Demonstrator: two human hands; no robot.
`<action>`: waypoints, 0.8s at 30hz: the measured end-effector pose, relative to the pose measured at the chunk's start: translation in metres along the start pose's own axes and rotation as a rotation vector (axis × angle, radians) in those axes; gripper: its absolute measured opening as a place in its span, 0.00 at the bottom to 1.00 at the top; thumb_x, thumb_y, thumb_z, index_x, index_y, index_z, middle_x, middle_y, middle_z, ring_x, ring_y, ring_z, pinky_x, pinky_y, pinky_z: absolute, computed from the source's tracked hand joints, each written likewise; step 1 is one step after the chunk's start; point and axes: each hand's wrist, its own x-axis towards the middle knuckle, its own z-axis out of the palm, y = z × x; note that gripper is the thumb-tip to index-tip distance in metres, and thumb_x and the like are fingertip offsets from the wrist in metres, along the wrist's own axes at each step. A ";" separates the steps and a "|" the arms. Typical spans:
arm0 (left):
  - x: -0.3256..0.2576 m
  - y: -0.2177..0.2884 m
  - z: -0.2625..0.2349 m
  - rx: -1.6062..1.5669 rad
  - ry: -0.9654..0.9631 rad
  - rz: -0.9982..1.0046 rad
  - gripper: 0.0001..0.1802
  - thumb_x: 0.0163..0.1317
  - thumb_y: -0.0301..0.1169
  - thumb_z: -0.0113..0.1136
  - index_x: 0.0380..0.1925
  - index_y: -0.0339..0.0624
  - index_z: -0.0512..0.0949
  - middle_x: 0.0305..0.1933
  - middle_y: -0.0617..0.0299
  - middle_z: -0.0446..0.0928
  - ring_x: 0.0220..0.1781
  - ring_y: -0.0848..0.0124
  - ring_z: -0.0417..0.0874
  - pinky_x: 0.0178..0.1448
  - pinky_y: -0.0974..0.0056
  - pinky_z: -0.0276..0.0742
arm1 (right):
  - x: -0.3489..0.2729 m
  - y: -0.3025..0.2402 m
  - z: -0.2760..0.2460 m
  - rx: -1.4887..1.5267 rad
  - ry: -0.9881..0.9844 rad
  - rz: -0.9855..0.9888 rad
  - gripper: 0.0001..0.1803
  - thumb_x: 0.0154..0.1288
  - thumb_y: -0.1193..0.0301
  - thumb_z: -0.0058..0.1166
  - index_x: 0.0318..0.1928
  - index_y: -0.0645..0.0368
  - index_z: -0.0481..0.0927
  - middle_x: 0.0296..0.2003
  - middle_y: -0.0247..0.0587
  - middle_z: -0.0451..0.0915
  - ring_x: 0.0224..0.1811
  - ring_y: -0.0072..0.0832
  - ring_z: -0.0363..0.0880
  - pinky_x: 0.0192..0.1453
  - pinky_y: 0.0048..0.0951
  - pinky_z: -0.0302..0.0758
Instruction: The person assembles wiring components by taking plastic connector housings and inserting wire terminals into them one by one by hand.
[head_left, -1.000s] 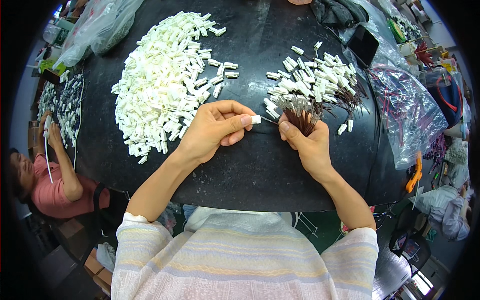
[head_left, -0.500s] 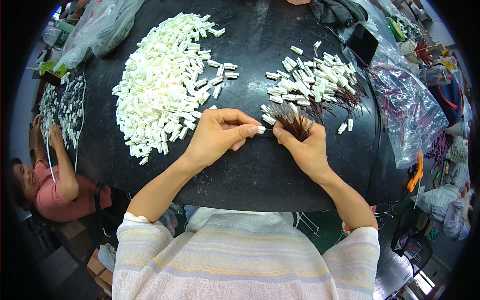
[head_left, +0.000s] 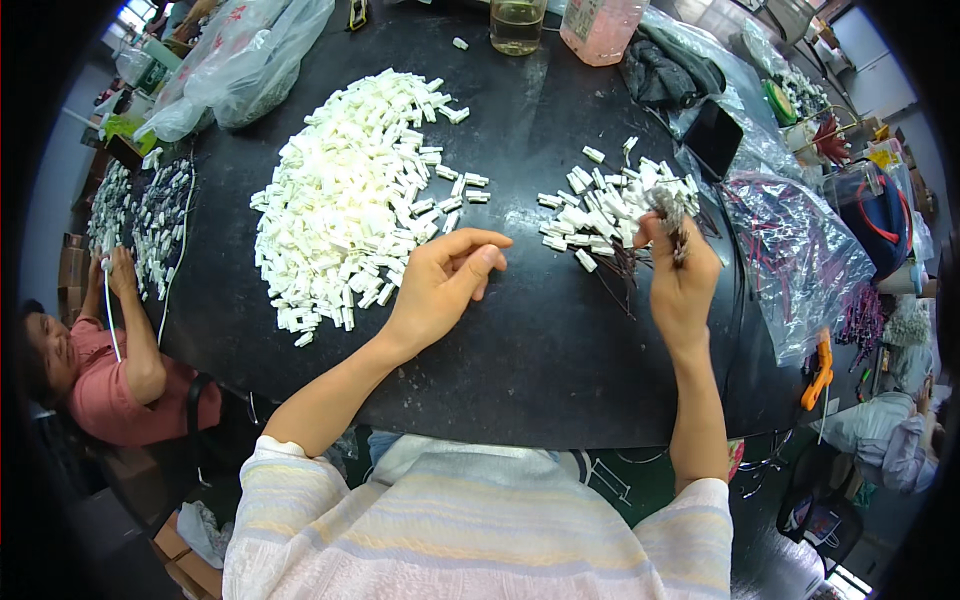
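My left hand (head_left: 447,285) hovers over the table beside a large heap of white plastic connector housings (head_left: 335,200). Its fingers are loosely curled, the thumb a little apart from the index finger, and nothing shows between them. My right hand (head_left: 685,280) is closed around a bundle of brown wires (head_left: 680,246), whose grey tips stick up past the fingers. It is at the near right edge of a smaller pile of white connectors with brown wires attached (head_left: 600,215), and covers part of that pile.
On the right lie a black phone (head_left: 712,140), a clear plastic bag of wires (head_left: 790,260) and orange-handled scissors (head_left: 818,375). A glass of yellowish liquid (head_left: 517,28) and a pink container (head_left: 600,30) stand at the back. A co-worker (head_left: 130,370) handles small parts on the left.
My right hand has moved right and away from my left hand, to the wired pile, with the wire bundle. The white connector at my left fingertips is gone from there. The view has tilted up.
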 end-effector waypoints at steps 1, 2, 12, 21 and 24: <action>-0.001 -0.001 -0.002 0.003 0.005 0.008 0.11 0.62 0.29 0.50 0.41 0.34 0.75 0.30 0.63 0.75 0.23 0.82 0.68 0.29 0.77 0.66 | 0.007 0.005 -0.006 -0.138 0.015 -0.075 0.08 0.52 0.86 0.46 0.35 0.67 0.72 0.23 0.47 0.75 0.24 0.39 0.76 0.29 0.29 0.69; 0.000 -0.003 -0.005 0.064 0.067 0.078 0.11 0.62 0.28 0.49 0.41 0.34 0.75 0.30 0.64 0.75 0.24 0.83 0.68 0.29 0.77 0.65 | 0.012 0.007 -0.011 -0.198 -0.003 -0.090 0.11 0.48 0.88 0.45 0.34 0.67 0.71 0.26 0.52 0.75 0.27 0.48 0.73 0.30 0.34 0.68; 0.090 0.021 -0.031 1.136 0.144 0.836 0.13 0.50 0.21 0.55 0.38 0.35 0.73 0.51 0.47 0.68 0.54 0.50 0.68 0.57 0.55 0.65 | 0.028 0.012 -0.039 -0.570 0.288 -0.384 0.19 0.44 0.87 0.45 0.42 0.68 0.72 0.40 0.50 0.76 0.43 0.46 0.74 0.55 0.41 0.66; 0.262 0.010 -0.121 1.288 0.112 0.574 0.16 0.56 0.37 0.53 0.40 0.37 0.73 0.45 0.47 0.72 0.49 0.53 0.71 0.53 0.57 0.67 | 0.006 -0.002 -0.016 0.292 0.369 -0.059 0.11 0.69 0.70 0.36 0.34 0.65 0.67 0.31 0.47 0.78 0.36 0.31 0.77 0.48 0.31 0.71; 0.237 0.022 -0.089 1.394 0.052 0.548 0.18 0.55 0.42 0.54 0.21 0.36 0.76 0.32 0.50 0.76 0.42 0.54 0.74 0.45 0.54 0.70 | 0.000 -0.012 -0.013 0.356 0.368 0.011 0.15 0.70 0.68 0.35 0.30 0.66 0.71 0.26 0.41 0.78 0.31 0.26 0.76 0.41 0.25 0.71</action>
